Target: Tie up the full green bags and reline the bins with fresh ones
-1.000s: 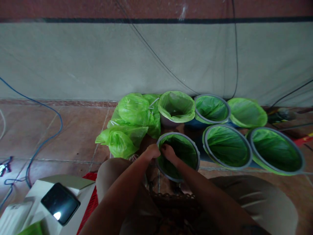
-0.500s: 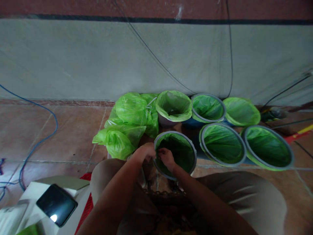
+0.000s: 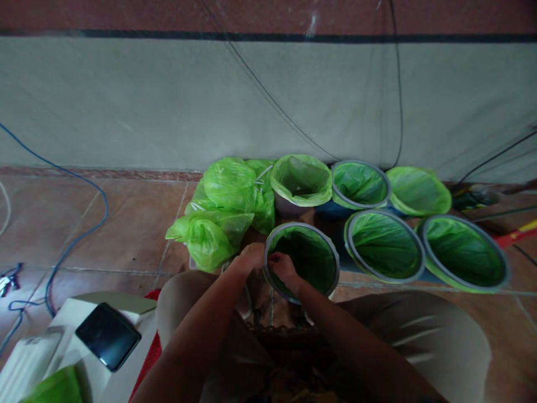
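A small grey bin (image 3: 322,241) lined with a green plastic bag stands on the tiled floor right in front of my knees. My left hand (image 3: 250,258) is closed on the outside of its near-left rim. Just inside the same rim, my right hand (image 3: 283,267) pinches the green liner with curled fingers. Both hands meet at one spot on the rim.
Several more green-lined bins (image 3: 384,244) stand to the right and behind, along a grey wall. Tied green bags (image 3: 218,215) lie to the left. A dark phone (image 3: 108,336) rests on a white box at lower left. Blue cable (image 3: 71,240) runs over the floor.
Both hands stayed on the bin's near-left rim with only small finger movement. The view shifted slightly.
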{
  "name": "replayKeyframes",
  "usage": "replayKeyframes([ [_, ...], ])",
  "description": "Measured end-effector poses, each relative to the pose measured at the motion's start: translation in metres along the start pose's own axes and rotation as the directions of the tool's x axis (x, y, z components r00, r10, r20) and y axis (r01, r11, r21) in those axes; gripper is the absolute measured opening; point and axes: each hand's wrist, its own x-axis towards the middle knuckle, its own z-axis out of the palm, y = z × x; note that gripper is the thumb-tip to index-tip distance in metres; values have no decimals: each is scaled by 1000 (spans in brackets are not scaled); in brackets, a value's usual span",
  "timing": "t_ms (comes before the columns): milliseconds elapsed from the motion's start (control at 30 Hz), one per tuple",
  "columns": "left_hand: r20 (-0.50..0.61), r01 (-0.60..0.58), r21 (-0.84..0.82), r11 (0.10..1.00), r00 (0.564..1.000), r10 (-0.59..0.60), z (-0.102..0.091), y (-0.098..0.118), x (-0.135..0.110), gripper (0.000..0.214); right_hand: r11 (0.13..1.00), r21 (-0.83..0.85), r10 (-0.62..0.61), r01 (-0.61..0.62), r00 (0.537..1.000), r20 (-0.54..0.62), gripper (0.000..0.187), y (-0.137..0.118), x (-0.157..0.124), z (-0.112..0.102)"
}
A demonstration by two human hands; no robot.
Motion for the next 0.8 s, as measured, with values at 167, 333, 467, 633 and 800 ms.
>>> replayKeyframes([
  [167, -86, 47, 27, 999, 995, -45, 2, -1, -4, 31, 998, 51, 29, -34, 995, 92, 8, 1, 2, -6],
  [333, -147, 98, -32, 995, 984, -102, 5, 0, 0, 34, 955, 295, -39, -19, 982, 187, 25, -2, 0, -9],
  [467, -138, 179, -73, 981, 972, -188, 8, 5, 1, 32, 943, 334, -71, 2, 978, 195, 33, -9, -3, -12],
  [633, -112, 235, -107, 966, 963, -246, 9, 12, 0, 34, 953, 302, -75, 11, 977, 200, 35, -15, -6, -16],
  [800, -67, 245, -130, 961, 965, -255, 7, 11, 1, 36, 965, 263, -58, 10, 982, 178, 35, -13, -5, -16],
])
